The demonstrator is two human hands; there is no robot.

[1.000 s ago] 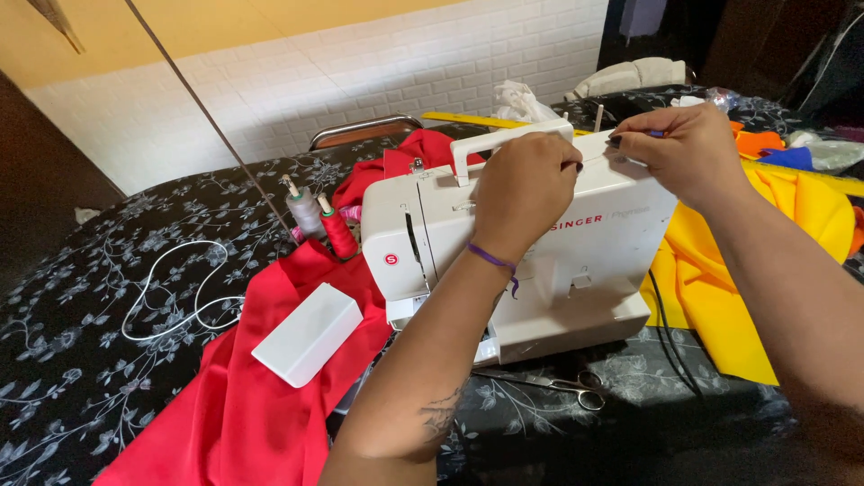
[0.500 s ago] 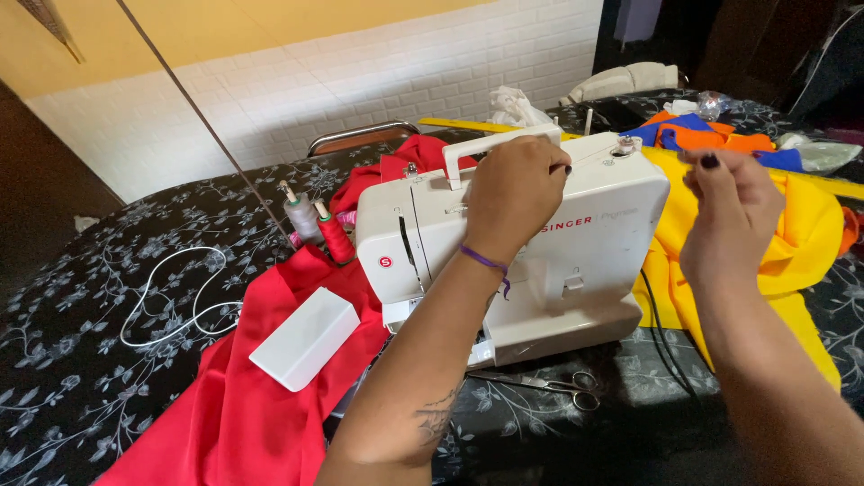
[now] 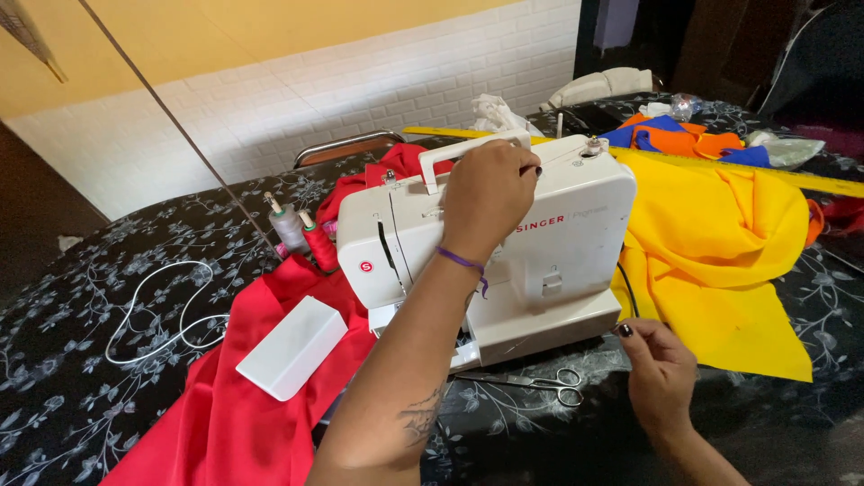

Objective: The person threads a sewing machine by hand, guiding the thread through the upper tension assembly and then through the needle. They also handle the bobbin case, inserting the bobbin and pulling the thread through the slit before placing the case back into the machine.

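Sewing machine [image 3: 504, 252]: white, sits on the black flowery table [image 3: 135, 270].
Left hand [image 3: 490, 193]: rests on top of the sewing machine, fingers curled and pinching near its handle [image 3: 468, 153]; arm stretched forward.
Right hand [image 3: 661, 369]: low, by the machine's right bottom corner, fingertips pinched together; what it holds is too small to see.
Scissors [image 3: 540, 382]: in front of the machine.
White box [image 3: 292, 346]: left of the machine, on red cloth [image 3: 225, 414].
Yellow cloth [image 3: 720, 243]: right of the machine.
Thread spools [image 3: 301, 236]: left of the machine.
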